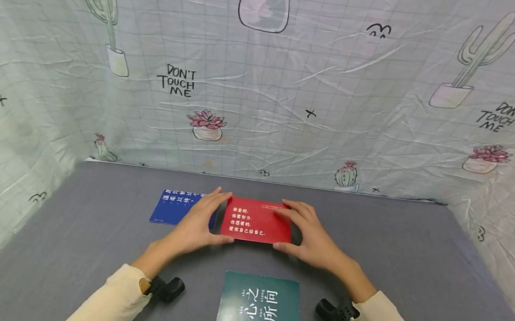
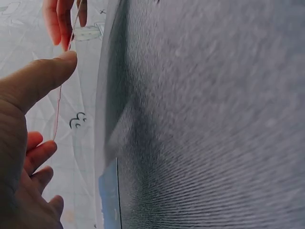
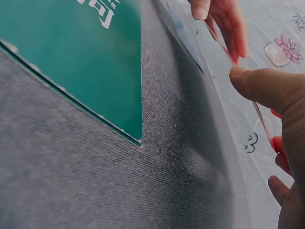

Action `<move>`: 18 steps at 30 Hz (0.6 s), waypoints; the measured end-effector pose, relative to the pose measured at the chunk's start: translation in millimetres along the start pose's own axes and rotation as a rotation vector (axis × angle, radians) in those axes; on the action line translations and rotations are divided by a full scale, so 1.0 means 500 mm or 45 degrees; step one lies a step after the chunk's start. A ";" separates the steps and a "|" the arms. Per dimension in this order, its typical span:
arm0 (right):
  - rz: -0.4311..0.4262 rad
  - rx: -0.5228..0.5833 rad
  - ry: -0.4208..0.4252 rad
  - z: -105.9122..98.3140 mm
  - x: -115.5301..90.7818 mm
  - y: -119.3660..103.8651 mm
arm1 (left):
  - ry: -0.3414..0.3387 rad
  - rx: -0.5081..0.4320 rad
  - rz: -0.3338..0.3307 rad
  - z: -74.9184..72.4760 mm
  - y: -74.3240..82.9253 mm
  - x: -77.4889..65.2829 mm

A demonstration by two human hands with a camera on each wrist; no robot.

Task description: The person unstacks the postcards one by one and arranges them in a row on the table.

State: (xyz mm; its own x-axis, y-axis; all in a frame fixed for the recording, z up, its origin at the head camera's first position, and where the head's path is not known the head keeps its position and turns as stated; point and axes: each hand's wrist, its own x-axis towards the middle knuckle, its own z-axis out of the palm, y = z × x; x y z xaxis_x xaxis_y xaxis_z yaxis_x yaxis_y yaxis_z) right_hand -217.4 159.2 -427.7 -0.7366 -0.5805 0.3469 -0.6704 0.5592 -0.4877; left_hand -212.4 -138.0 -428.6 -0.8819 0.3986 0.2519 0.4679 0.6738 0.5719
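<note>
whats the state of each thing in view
red card: raised off the table, lettering showing
left grip: pinching the red card's left end
right grip: pinching its right end
blue card: lying on the table, partly hidden by the left grip
teal card: lying on the table, print up
cloth backdrop: hanging, creased

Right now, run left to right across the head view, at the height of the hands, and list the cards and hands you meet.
Blue card, left hand, red card, right hand.
</note>
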 end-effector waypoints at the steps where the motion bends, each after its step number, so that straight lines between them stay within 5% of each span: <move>1: -0.003 0.006 0.006 0.002 0.003 0.002 | -0.003 0.006 0.002 0.000 -0.002 0.003; 18: 0.071 0.044 -0.077 0.031 0.041 0.029 | -0.065 0.122 -0.045 0.005 -0.044 0.030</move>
State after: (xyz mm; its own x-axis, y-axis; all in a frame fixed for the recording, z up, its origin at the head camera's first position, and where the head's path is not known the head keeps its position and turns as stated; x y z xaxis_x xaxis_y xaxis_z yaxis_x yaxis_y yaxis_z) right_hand -240.9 146.2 -439.8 -0.7653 -0.5845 0.2696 -0.6242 0.5717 -0.5325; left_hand -235.7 -145.5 -439.5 -0.8948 0.4032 0.1916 0.4424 0.7432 0.5019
